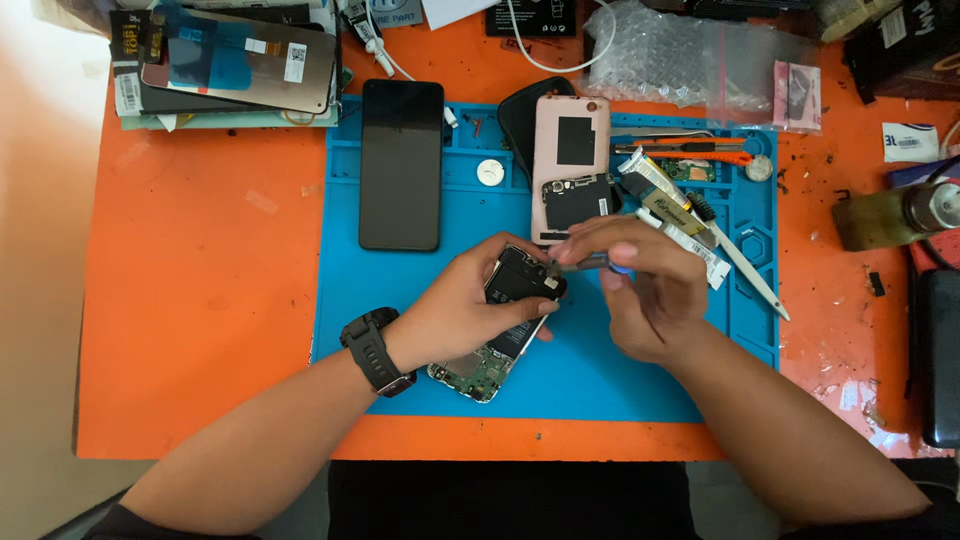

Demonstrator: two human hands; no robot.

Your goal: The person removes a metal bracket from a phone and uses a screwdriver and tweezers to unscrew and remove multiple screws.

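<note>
Orange table carries a blue mat; over it the left hand grips an opened phone, while the right hand pinches a small tool at the phone's top edge.

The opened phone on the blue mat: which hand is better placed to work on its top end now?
Probably the right hand: it holds a thin tool whose tip is at the top end of the opened phone. The left hand is busy gripping the phone.
</note>
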